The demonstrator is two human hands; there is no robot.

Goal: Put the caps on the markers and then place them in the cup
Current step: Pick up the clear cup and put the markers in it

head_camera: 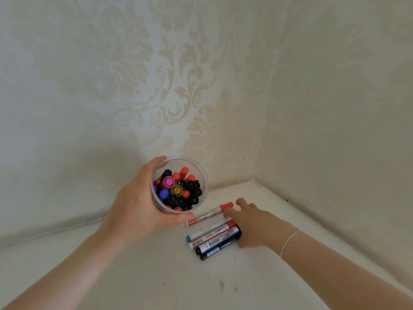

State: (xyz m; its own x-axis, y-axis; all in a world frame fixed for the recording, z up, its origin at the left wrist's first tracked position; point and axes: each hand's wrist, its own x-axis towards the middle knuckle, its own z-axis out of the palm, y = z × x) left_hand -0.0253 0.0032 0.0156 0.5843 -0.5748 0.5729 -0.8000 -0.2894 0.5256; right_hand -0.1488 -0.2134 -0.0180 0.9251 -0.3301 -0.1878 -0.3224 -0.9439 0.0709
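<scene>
Currently on the white surface (156, 276), near its far corner:

Item 1: clear cup (202, 175), crowded with capped markers, lifted or tipped toward the viewer; left hand (136, 209) curled round its wall. Risk: a tilt spills the load, and little room is left inside.

Item 2: red marker (210, 214), lying just beside the cup, cap on.

Item 3: cluster of loose markers (214, 239) nearer the front edge, red, blue-ended and black, touching one another. Whether each cap is seated is hard to judge.

Item 4: right hand (252, 222), fingers spread and fairly straight, reaching over the cluster, holding nothing as far as can be seen. Risk: a sweep rolls the round barrels away.
</scene>
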